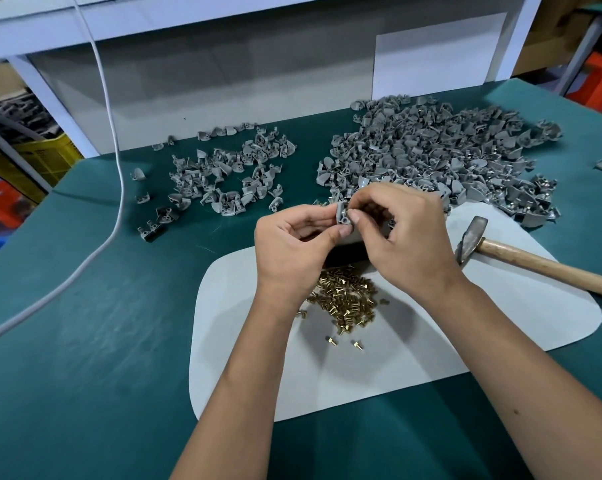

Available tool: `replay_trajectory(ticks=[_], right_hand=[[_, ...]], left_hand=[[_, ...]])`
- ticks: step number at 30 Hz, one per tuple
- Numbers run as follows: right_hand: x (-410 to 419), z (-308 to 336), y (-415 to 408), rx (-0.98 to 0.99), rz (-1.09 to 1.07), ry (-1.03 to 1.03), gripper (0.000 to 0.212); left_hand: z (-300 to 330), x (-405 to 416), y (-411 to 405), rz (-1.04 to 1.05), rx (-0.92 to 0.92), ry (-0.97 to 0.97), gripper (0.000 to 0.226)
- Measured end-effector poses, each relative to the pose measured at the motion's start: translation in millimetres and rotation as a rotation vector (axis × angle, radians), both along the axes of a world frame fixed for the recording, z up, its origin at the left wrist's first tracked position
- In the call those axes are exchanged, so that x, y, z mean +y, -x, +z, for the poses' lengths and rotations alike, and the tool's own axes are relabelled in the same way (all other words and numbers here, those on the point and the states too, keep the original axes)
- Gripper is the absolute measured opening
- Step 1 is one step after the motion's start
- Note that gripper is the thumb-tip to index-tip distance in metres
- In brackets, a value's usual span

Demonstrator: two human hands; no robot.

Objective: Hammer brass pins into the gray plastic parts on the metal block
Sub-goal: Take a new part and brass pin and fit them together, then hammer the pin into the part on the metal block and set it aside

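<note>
Brass pins (344, 299) lie heaped on the white mat (414, 344) toward the near edge of the tabletop (85, 341), and above them the left hand (292, 240) pinches one gray plastic part (344, 216) while the right hand (407, 233) curls its fingers (355, 216) against it, probably seating a pin. The hammer (521, 258) lies idle at the right edge, and the metal block (348, 252) sits mostly hidden beneath the hands. A loosely started pin could drop out or tilt, then bend under the hammer.

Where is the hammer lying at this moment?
In the head view the hammer lies on the right, its head on the white mat's far right edge just beyond the right hand, with neither hand on it and its wooden handle running off toward the right.
</note>
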State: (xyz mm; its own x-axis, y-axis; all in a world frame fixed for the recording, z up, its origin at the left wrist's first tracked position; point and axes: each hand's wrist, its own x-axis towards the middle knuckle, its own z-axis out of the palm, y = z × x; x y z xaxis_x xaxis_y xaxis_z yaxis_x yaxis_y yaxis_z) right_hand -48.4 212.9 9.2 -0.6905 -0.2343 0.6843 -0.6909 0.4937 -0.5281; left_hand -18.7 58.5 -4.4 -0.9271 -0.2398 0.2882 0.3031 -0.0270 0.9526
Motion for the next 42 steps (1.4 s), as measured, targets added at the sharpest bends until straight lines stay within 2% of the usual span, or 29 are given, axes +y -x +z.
replay_trajectory(ticks=[11, 15, 19, 22, 25, 28, 30, 32, 35, 40, 42], right_hand=[[-5.3, -4.7, -1.1, -0.019, -0.066, 0.014, 0.005], [-6.8, -5.4, -1.5, -0.035, -0.074, 0.009, 0.007], [-5.8, -0.9, -1.6, -0.074, -0.082, -0.028, 0.009], [-4.6, 7.2, -3.8, -0.131, -0.082, -0.069, 0.011], [8.5, 20.8, -2.7, -0.24, -0.072, -0.097, 0.005], [45.5, 35.9, 4.2, -0.309, -0.152, -0.168, 0.002], [79.5, 40.6, 13.3, -0.373, -0.299, -0.367, 0.005], [112.1, 39.5, 18.8, -0.522, -0.439, -0.623, 0.011], [132.6, 31.6, 17.9, -0.719, -0.465, -0.864, 0.024], [130.4, 15.6, 18.9, -0.688, -0.428, -0.84, 0.035], [128.8, 20.4, 18.7, -0.67, -0.404, -0.778, 0.032]], left_hand=[[-7.6, 4.5, -0.7, 0.08, 0.004, 0.071, 0.024], [-7.7, 5.9, -1.3, 0.114, 0.029, 0.126, 0.032], [-9.6, 5.4, 1.7, 0.129, 0.072, 0.28, 0.035], [-10.4, 5.8, 0.6, 0.18, 0.17, 0.425, 0.043], [-12.2, 5.1, 1.5, 0.192, 0.255, 0.548, 0.02], [-12.7, 2.3, 6.4, 0.257, 0.184, 0.607, 0.012], [-13.9, -1.7, 9.0, 0.276, 0.045, 0.628, 0.011], [-14.3, -4.7, 9.5, 0.248, -0.077, 0.585, 0.012], [-13.3, -6.6, 9.8, 0.218, -0.112, 0.524, 0.01], [-10.2, -8.2, 6.5, 0.191, -0.137, 0.427, 0.021], [-8.8, -7.8, 5.6, 0.178, -0.142, 0.41, 0.021]])
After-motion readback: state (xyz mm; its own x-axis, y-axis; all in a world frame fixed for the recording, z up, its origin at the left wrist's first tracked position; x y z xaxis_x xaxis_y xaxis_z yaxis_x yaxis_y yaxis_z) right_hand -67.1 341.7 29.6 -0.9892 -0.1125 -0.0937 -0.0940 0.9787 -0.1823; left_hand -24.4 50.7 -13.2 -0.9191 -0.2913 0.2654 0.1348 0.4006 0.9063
